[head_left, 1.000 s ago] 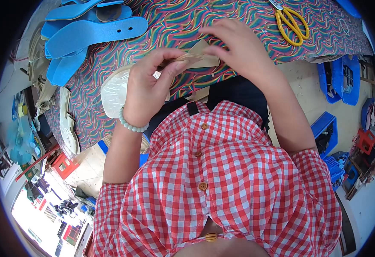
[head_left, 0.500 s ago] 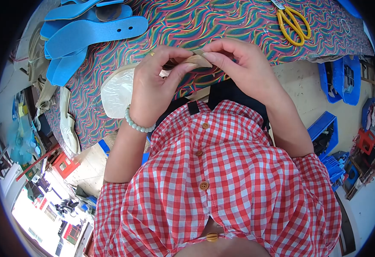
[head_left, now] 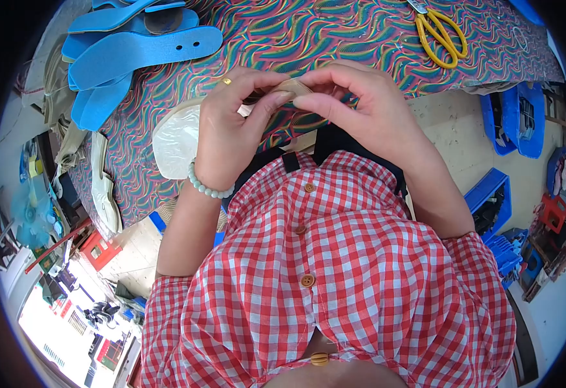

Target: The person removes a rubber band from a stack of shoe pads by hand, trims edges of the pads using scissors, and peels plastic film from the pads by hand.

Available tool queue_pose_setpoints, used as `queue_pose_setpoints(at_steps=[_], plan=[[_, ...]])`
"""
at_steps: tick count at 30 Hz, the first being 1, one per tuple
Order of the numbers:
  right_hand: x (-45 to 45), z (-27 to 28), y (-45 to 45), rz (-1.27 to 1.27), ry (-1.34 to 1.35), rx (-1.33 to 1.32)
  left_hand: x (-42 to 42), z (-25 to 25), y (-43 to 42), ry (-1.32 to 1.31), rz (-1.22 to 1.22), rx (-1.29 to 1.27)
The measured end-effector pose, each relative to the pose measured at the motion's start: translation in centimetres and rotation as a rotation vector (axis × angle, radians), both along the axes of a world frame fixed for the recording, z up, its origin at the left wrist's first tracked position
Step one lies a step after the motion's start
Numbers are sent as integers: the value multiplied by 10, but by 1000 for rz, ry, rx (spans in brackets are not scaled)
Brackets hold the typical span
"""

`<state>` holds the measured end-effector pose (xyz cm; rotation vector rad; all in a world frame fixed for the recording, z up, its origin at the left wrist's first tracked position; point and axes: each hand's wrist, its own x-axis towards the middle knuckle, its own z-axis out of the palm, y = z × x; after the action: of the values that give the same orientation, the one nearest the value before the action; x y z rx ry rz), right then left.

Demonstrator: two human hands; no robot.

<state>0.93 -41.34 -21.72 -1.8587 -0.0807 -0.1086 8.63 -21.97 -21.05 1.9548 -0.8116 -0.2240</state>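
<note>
A small beige piece (head_left: pixel 294 88) is pinched between both hands above the patterned table cover. My left hand (head_left: pixel 236 116) grips its left side between thumb and fingers; a ring and a bead bracelet show on this arm. On the other side, my right hand (head_left: pixel 360 103) holds it with thumb and forefinger, the fingertips of the two hands nearly touching. Much of the piece is hidden by the fingers. Beside my left wrist lies a shiny off-white piece (head_left: pixel 176 141), partly covered by the hand.
Blue insoles (head_left: pixel 134 57) are stacked at the upper left of the patterned table (head_left: pixel 283 39). Yellow-handled scissors (head_left: pixel 441 37) lie at the upper right. Pale strips (head_left: pixel 102 191) rest along the left edge. Blue crates (head_left: pixel 515 119) stand on the floor at right.
My right hand, apart from the piece's near end at first, has come in and closed on it. The beige piece now looks more bunched between the fingertips.
</note>
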Motion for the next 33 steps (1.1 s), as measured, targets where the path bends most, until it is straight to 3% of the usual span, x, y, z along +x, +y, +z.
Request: queue_pose_setpoints(at_steps=[3,6,12,15,18,21,25,33], plan=[[-1,-6,5,-88,-8,-78,1,-2,0,-33,-16,26],[0,-5,6,-95,-79,-147,2,-1,-2,-235,3,53],[-2,-7,6,-83,-109,-213,0,-2,3,178,-17,10],[0,-5,0,-42,-132,-239,1,-7,5,220,-7,-21],[6,-7,-18,-198,40,-125,3,-1,9,380,65,1],[13,-25,-29,-134,-124,-485,6,-2,13,342,59,-66],[8,-26,-13,-47,-73,-779,4,-2,11,305,-16,-3],[10,-18,-10,-34,185,-593,0,-1,4,160,-104,100]])
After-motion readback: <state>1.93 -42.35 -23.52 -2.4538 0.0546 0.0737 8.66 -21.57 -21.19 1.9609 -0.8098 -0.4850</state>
